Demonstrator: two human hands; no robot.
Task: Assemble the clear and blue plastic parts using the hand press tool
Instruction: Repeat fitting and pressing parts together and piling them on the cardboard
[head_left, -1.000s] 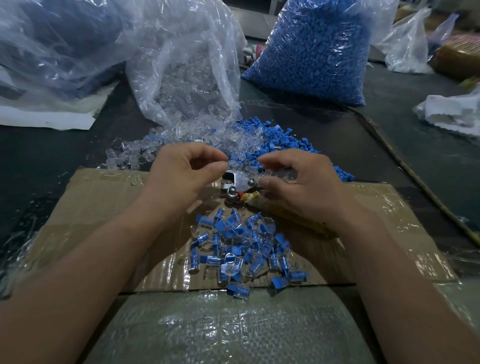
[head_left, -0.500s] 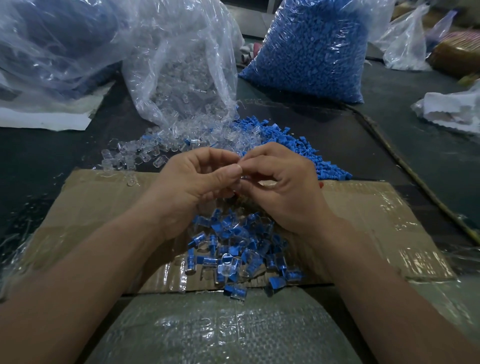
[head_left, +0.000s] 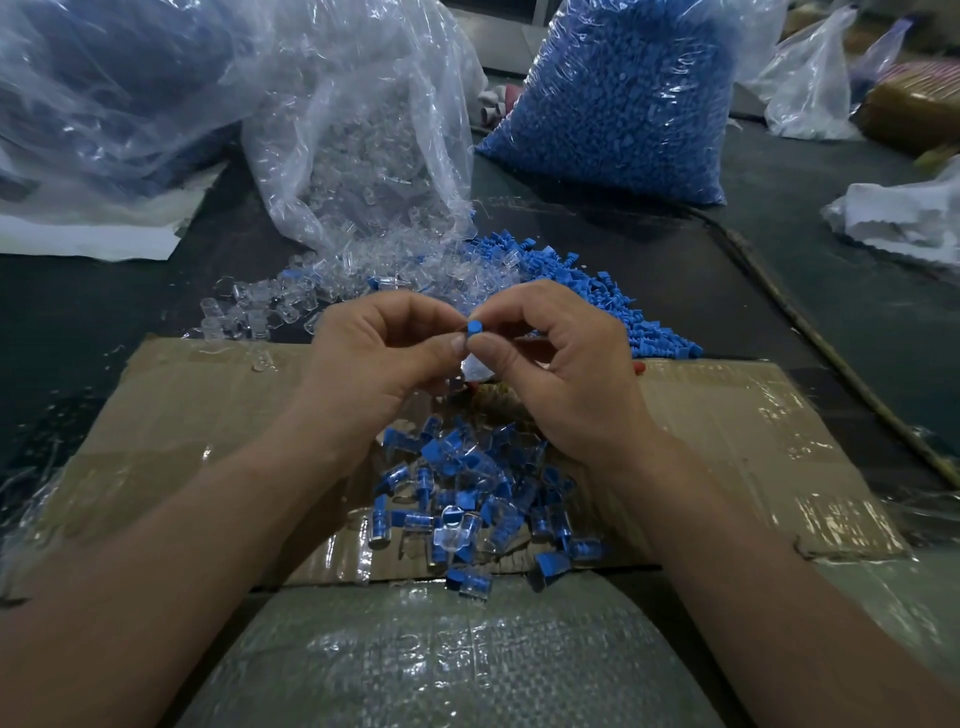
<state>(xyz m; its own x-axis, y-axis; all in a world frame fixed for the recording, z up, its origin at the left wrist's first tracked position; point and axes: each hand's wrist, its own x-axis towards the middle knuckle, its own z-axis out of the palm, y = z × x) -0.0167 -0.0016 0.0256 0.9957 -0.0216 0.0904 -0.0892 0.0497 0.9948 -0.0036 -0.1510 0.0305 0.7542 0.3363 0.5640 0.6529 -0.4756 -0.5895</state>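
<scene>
Meeting fingertip to fingertip, left hand (head_left: 384, 364) and right hand (head_left: 566, 379) both pinching small blue part (head_left: 474, 328). Likely light, rigid, slippery; best held by its sides, gently but firmly.

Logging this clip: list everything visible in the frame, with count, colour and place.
blue part: one, blue, pinched between both hands' fingertips
assembled pieces: a pile, clear and blue, on the cardboard below the hands
cardboard: one sheet, brown, on the table
loose clear parts: a heap, clear, beyond the cardboard, left
loose blue parts: a heap, blue, beyond the cardboard, right
bag of clear parts: one, transparent, behind the clear heap
bag of blue parts: one, blue contents, far centre-right
table: one, dark
left hand: one, pinches the blue part
right hand: one, pinches the blue part
</scene>
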